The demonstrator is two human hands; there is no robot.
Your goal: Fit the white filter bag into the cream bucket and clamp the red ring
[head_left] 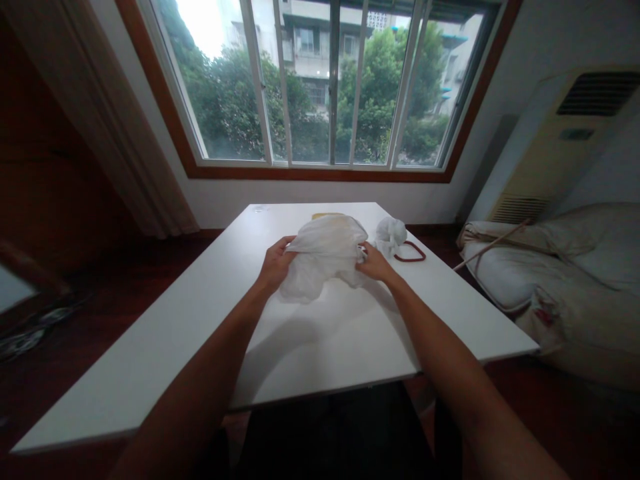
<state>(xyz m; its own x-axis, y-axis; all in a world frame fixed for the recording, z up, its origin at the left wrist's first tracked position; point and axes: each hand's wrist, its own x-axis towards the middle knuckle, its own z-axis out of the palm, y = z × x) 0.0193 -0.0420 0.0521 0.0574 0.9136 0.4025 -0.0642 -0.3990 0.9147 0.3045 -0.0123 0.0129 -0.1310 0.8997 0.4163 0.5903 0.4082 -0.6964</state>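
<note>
A thin, see-through white plastic bag is spread between my hands above the white table. My left hand is closed on the bag's left edge. On the other side, my right hand pinches its gathered right edge. Something yellow shows just behind the top of the bag, mostly hidden by it. Right of my right hand lies a crumpled white plastic bundle, with a dark red loop beside it.
A small clear item lies at the table's far left corner. Beyond the table is a window with a brown frame. At right are large white sacks, a thin stick and a standing air conditioner.
</note>
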